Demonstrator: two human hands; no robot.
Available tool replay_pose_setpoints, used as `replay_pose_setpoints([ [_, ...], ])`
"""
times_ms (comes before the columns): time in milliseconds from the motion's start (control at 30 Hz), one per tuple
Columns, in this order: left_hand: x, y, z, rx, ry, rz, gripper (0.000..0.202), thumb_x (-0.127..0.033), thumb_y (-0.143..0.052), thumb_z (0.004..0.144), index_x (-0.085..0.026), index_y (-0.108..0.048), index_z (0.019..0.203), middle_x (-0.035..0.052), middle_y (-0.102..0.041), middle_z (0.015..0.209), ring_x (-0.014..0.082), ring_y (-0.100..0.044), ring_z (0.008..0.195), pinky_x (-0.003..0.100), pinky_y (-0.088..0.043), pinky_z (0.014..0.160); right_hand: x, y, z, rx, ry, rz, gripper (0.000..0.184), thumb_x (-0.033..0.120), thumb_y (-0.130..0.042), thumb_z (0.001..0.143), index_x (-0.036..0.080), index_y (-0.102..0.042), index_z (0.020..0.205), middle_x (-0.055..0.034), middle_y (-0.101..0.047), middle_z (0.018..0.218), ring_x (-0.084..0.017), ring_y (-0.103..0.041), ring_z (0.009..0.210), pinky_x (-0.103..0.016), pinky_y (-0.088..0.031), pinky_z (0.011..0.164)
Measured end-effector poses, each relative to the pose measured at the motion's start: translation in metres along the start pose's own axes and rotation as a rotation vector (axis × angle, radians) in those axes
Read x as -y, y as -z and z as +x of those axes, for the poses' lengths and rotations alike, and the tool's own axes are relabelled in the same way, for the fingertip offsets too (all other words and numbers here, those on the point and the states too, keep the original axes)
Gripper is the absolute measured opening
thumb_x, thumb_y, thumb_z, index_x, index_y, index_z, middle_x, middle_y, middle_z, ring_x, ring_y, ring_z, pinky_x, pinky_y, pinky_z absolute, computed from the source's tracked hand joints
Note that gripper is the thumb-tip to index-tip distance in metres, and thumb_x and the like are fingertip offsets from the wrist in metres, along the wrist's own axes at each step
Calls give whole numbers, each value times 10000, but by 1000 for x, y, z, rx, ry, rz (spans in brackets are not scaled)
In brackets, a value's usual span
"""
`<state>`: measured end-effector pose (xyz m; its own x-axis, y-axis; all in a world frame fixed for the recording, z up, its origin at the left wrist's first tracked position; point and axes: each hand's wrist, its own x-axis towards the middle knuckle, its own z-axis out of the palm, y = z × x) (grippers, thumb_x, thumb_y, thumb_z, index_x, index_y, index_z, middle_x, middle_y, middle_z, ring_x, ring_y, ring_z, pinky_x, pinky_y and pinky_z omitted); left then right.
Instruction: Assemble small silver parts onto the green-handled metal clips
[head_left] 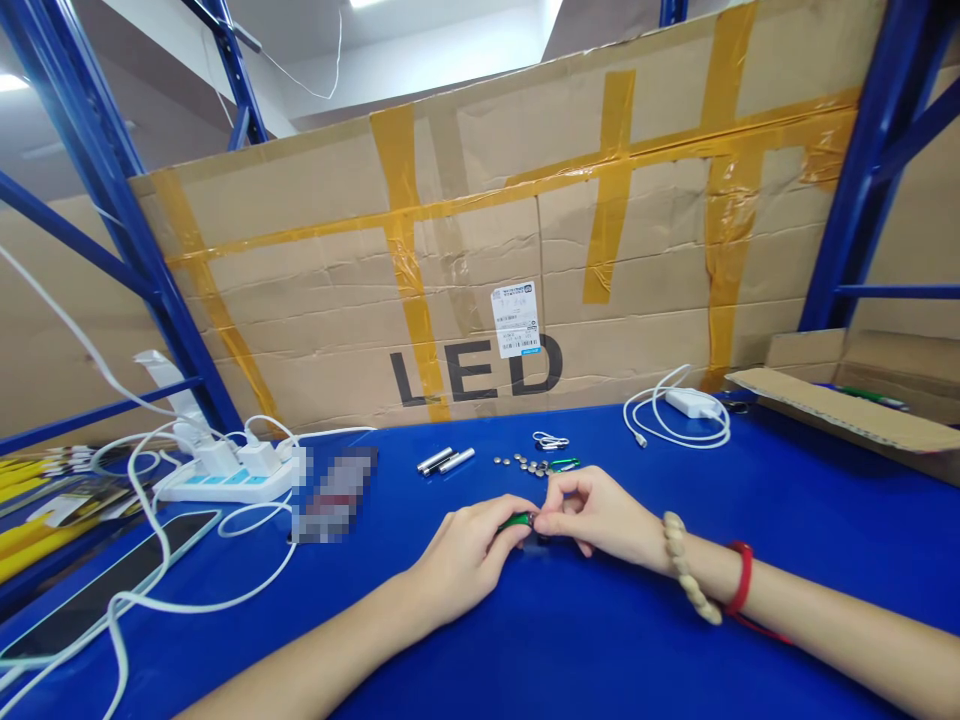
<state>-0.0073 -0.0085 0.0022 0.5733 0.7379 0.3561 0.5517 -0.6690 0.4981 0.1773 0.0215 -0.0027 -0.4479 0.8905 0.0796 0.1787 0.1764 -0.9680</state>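
My left hand [472, 545] is closed around a small green tube [516, 521] with a dark end, held just above the blue table. At that end, my right hand [589, 510] is in a pinch; whatever sits between its fingertips is too small to make out. Beyond the hands lie several button cells [531, 467] and a green metallic piece [564, 465], partly behind my right hand. Silver tubes [457, 460] rest a little to the left. Behind the cells is a small looped strap [551, 440].
A power strip [232, 485] with plugs and white cables spreads over the left side, near a phone [105, 580]. A pixelated object [335, 495] lies beside it. At the back right are a coiled white charger cable [679, 420] and an open cardboard box [840, 410]. Taped cardboard [337, 300] stands behind.
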Motion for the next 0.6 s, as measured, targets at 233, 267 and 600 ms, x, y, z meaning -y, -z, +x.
replay_pose_setpoints([
  [233,0,1,0,5,8,5,203,-223,-388,906,-218,-548,1031,-23,-617,904,94,-570,776,188,-405,720,0,-1,0,3,1,4,369,368,-767,505,99,-524,570,-7,-568,498,-37,-420,325,-141,-285,324],
  [267,0,2,0,6,9,4,201,-223,-391,905,-219,-548,1031,-24,-617,902,92,-570,777,186,-404,719,0,-1,0,4,1,5,367,368,-765,509,99,-523,571,-6,-567,498,-37,-419,325,-141,-285,324],
  [600,1,0,0,14,11,3,201,-216,-396,899,-225,-544,1034,-25,-618,908,94,-573,778,189,-407,715,0,0,0,8,5,-18,376,383,-761,513,95,-528,578,-12,-566,505,-41,-423,333,-146,-294,332],
])
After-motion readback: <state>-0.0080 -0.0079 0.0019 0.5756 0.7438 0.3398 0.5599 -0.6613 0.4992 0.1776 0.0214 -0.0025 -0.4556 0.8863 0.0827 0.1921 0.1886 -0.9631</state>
